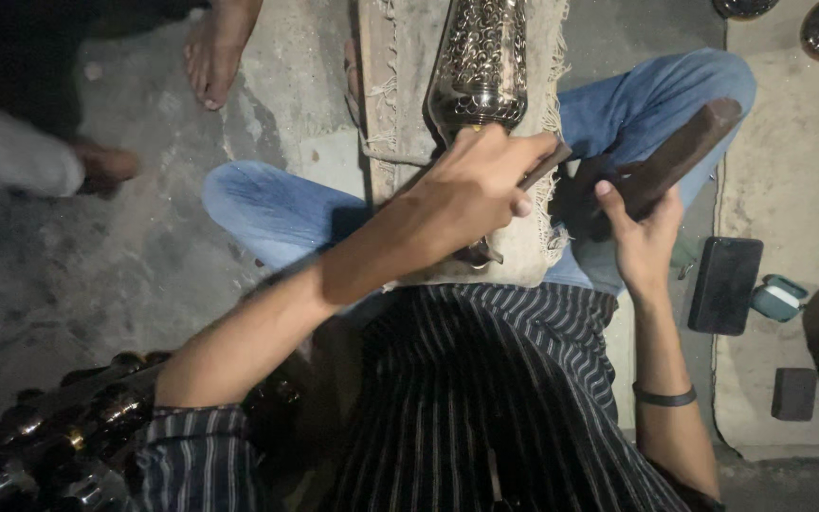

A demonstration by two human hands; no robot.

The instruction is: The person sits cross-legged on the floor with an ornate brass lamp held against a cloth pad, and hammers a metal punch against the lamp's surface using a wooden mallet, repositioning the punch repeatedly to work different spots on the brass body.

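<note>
Engraved metal vase (479, 66) on padded bench (400, 57), pattern largely cut (far end unseen); left hand (471, 190) gripping chisel (544, 166), right hand (645, 232) gripping hammer (680, 156).

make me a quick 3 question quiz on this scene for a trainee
1. True or false: the left hand grips a thin tool against the patterned metal vessel.
2. What does the right hand hold?
A. a phone
B. a dark wooden block
C. a cup
3. Fill in: the vessel lies on a frayed ___ pad between the person's knees.

Key
1. True.
2. B: the dark wooden block is raised in that hand; the dark phone lies on the floor beside it.
3. Cloth.
</note>
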